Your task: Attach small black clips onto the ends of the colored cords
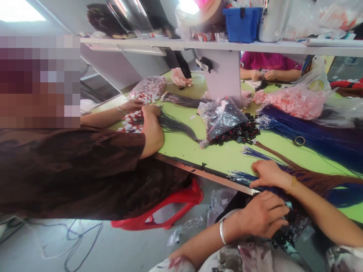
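My left hand (pixel 262 215), with a silver bangle at the wrist, is curled over dark wires and small connectors (pixel 286 230) at the table's near edge. What its fingers grip is too small to make out. Above it my right hand (pixel 270 174), wearing a gold bracelet, reaches over a bundle of blue wires (pixel 244 177) with pale metal tips, its thumb and fingers apart. Brown wires (pixel 272 151) lie just beyond that hand. Farther back, black connectors (pixel 241 132) are heaped beside a plastic bag (pixel 224 117).
At the left a person in dark sleeves (pixel 70 170) works over red and white connectors (pixel 132 122). Another person (pixel 270 64) sits across the green table (pixel 181 139). A tape roll (pixel 299 141) lies among blue wires; a red stool (pixel 181 204) stands below.
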The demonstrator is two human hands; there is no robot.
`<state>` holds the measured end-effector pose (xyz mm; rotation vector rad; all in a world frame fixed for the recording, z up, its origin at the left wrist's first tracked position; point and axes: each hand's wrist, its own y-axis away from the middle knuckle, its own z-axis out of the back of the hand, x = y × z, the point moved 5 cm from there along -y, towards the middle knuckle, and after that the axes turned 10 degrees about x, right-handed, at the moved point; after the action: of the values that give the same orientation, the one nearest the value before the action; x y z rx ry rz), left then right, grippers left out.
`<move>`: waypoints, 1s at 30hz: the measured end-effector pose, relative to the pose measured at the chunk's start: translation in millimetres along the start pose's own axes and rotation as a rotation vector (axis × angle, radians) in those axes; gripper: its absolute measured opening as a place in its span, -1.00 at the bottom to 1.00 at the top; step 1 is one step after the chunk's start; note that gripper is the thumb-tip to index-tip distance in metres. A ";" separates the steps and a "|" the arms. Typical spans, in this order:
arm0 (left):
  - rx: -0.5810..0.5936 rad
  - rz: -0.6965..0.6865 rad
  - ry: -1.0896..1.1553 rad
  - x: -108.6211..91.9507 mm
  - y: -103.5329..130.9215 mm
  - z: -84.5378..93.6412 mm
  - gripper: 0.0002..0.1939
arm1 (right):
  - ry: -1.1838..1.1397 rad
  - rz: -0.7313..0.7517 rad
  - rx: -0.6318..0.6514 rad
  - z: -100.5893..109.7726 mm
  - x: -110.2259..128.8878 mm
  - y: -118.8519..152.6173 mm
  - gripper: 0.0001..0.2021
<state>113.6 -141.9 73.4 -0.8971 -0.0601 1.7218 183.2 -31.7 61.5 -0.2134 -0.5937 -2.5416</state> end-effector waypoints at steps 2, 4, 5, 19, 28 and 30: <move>0.019 0.042 -0.054 -0.5 1.5 -3.1 -0.66 | 0.068 -0.003 0.010 -6.9 8.0 -1.1 -0.65; -0.055 0.135 -0.074 5.4 6.8 0.9 -0.54 | 0.085 0.020 0.035 -12.8 8.9 -4.0 -0.77; -0.089 0.190 -0.085 9.3 10.3 3.4 -0.46 | 0.091 0.017 0.034 -14.0 5.9 -6.0 -0.80; -0.111 0.454 0.086 50.7 -15.8 11.6 -0.58 | 0.080 -0.146 -0.157 6.9 -57.8 -56.9 -0.79; -0.345 0.785 -0.110 121.9 29.8 67.5 -0.63 | 0.059 -0.164 -0.201 -0.3 -51.8 -47.6 -0.79; -0.384 0.986 -0.238 163.0 45.2 88.1 -0.49 | 0.068 -0.163 -0.199 -0.6 -50.6 -47.9 -0.79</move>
<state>13.7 14.2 28.3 -1.0812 -0.1222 2.8026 201.5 27.8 30.1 -0.1535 -0.3437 -2.7547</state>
